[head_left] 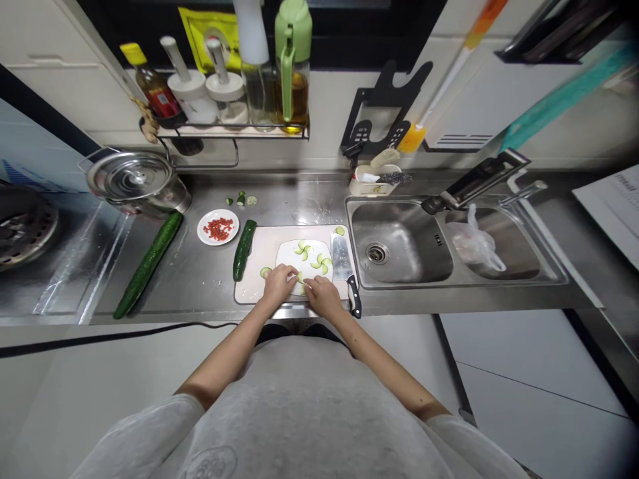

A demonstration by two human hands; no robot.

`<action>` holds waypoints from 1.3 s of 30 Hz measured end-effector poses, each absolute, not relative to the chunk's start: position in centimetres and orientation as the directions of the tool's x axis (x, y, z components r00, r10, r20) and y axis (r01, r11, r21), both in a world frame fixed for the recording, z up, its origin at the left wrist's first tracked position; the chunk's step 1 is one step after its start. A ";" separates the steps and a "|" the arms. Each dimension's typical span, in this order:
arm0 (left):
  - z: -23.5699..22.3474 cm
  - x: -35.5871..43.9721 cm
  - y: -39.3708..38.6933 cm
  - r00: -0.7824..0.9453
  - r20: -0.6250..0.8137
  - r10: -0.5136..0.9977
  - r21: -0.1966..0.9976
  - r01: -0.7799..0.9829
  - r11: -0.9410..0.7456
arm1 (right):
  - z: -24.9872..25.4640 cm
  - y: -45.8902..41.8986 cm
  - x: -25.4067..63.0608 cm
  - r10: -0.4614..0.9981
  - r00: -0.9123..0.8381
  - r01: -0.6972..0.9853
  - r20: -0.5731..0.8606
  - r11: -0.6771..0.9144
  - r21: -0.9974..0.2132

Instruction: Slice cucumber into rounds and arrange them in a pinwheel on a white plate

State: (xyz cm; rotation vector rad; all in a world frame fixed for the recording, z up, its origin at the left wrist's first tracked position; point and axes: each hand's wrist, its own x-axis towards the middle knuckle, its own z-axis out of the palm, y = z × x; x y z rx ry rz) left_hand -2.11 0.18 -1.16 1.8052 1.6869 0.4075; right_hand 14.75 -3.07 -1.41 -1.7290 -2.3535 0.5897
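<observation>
Cucumber slices (pixel 300 277) on plate (pixel 284 253) — left hand (pixel 278 287), right hand (pixel 323 296) touching, fingers' grip unclear — light, even nudges best.

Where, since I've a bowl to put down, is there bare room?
Bare steel counter lies between the long cucumber and the cutting board, in front of the small round plate. Another patch, with some droplets, lies behind the board, between the green scraps and the sink. The board is crowded: square plate, knife, left hand, right hand.
</observation>
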 end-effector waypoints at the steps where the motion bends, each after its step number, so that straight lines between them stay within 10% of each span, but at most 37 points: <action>1: -1.2 -2.5 0.0 0.093 -0.174 0.980 0.638 0.769 0.040 | -1.3 -3.1 15.1 0.951 -0.296 0.869 -0.083 0.233 -0.437; 13: -3.6 -7.5 -2.0 -0.319 -0.085 0.944 0.436 0.840 0.323 | -1.2 -3.9 22.3 0.993 -0.113 0.745 0.046 0.115 -0.657; 39: -3.6 -6.3 -0.7 -0.335 -0.050 0.941 0.382 0.864 0.328 | -1.4 -2.4 22.7 0.982 -0.185 0.693 0.045 0.163 -0.702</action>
